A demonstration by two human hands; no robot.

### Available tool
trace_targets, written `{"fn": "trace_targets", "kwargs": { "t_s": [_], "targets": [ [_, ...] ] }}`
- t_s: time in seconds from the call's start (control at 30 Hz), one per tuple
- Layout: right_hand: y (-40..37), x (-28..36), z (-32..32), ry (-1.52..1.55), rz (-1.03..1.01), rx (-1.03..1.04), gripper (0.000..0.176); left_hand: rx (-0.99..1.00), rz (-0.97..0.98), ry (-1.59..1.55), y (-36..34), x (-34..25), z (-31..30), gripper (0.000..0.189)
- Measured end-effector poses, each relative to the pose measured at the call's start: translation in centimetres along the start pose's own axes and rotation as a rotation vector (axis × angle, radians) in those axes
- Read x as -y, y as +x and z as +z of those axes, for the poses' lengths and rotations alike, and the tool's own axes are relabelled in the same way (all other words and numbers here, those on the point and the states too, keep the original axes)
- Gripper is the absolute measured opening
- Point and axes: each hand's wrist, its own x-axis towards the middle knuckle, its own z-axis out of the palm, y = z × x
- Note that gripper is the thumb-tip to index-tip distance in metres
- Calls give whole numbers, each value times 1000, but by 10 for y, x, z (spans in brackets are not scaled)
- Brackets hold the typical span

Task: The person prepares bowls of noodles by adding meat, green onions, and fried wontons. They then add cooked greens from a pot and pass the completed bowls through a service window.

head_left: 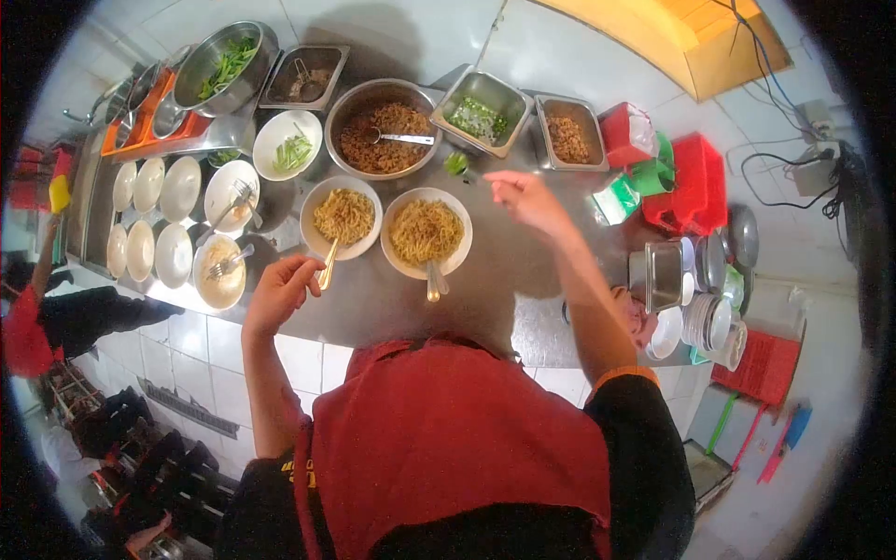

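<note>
Two white bowls of noodles stand side by side on the steel counter, the left bowl (311,245) and the right bowl (448,269). My left hand (280,291) is closed at the gold handle of a utensil (328,264) whose head is buried in the left noodles. Gold and silver handles (433,282) stick out of the right bowl. Above and right of that bowl, my right hand (530,207) pinches a small spoon (473,175) carrying chopped greens (455,164). Behind are a large bowl of minced meat (366,154) with a spoon, and a steel pan of chopped greens (478,117).
Several white bowls (174,254) line the left counter, some with forks. A bowl of green slices (287,147) and a meat pan (567,138) stand behind. Red baskets (698,182) and stacked dishes (702,322) occupy the right. Another person (47,313) is at far left.
</note>
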Motion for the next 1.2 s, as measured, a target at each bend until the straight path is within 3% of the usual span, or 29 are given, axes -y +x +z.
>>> {"fn": "trace_targets", "kwargs": {
  "t_s": [0.07,0.1,0.17,0.27,0.4,0.47,0.63,0.67,0.7,0.73,0.8,0.87,0.97,1.03,1.07,1.13,1.2],
  "targets": [
    [-4,-48,25,-340,-272,-86,27,-3,-5,-6,-7,2,1,25],
    [-14,-53,38,-342,-273,-85,27,0,4,-22,-9,4,1,24],
    [-34,-64,63,-704,-458,-264,29,1,10,-43,-13,10,3,24],
    [-53,-65,86,-872,-548,-321,30,24,22,-59,-14,12,6,24],
    [-39,-63,83,-841,-561,-412,26,39,20,-8,-6,9,17,25],
    [-11,-56,70,-483,-626,-535,23,47,45,29,3,2,22,25],
    [72,-14,-1,-568,-539,-625,24,74,71,112,35,-41,39,24],
    [88,-4,-15,-754,-454,-615,24,77,76,121,50,-46,44,24],
    [95,5,-20,-938,-365,-599,25,80,191,121,70,-49,50,24],
    [100,13,-25,-931,-369,-608,25,83,310,122,90,-56,56,25],
    [103,40,-30,-1211,-140,-387,25,64,365,187,124,-91,74,27],
    [122,46,-35,-1286,-115,-386,25,88,466,175,194,-100,95,31],
    [148,37,-38,-1380,-113,-384,24,-14,570,393,269,-127,133,38],
    [149,41,-36,-1414,-143,-287,22,-478,795,1044,341,-108,159,40],
    [150,44,-38,-1408,-129,-294,22,-462,801,1044,364,-109,164,40],
    [150,46,-44,-1334,-69,-110,19,-144,575,954,399,-110,170,40],
    [142,44,-54,-1264,-154,-123,21,-88,510,962,384,-137,171,35]
  ]
}}
